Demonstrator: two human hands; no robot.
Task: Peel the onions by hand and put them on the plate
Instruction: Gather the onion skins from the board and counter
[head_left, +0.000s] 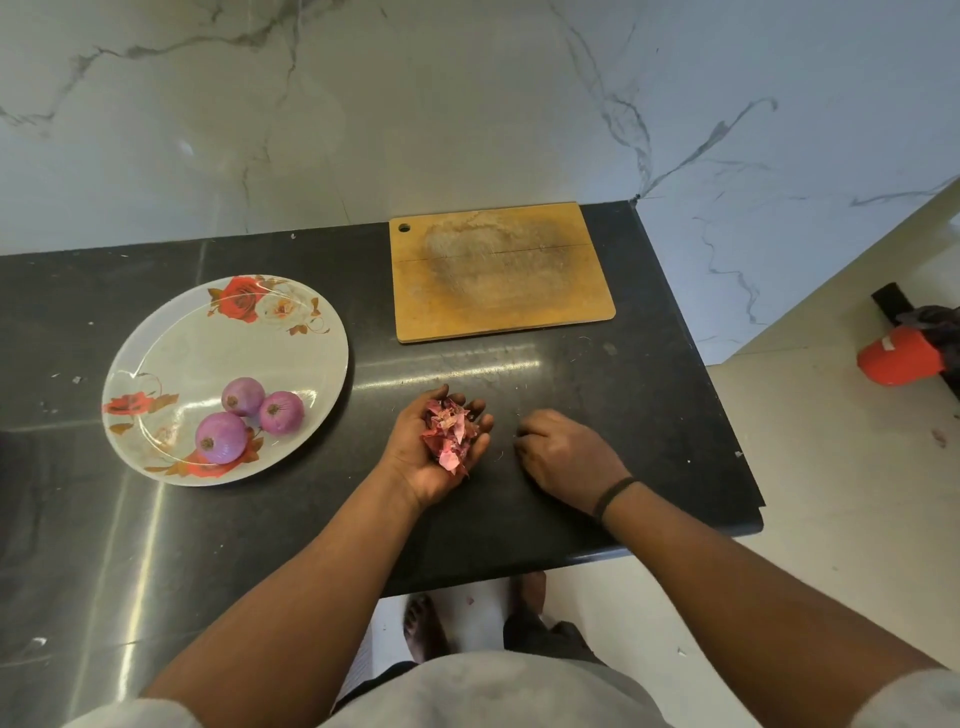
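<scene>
Left hand (436, 447) cups light, papery peels (449, 431), palm up; right hand (561, 452) rests curled and empty near the counter's (649, 415) right edge. Three firm, smooth peeled onions (244, 418) sit on the plate (311, 332).

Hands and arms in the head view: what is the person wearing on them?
Both hands are bare, with no gloves or rings visible. The right hand has a thin dark band around its wrist; the left hand has nothing on its wrist. Both forearms are uncovered, with light grey short sleeves showing at the frame's bottom corners.
</scene>
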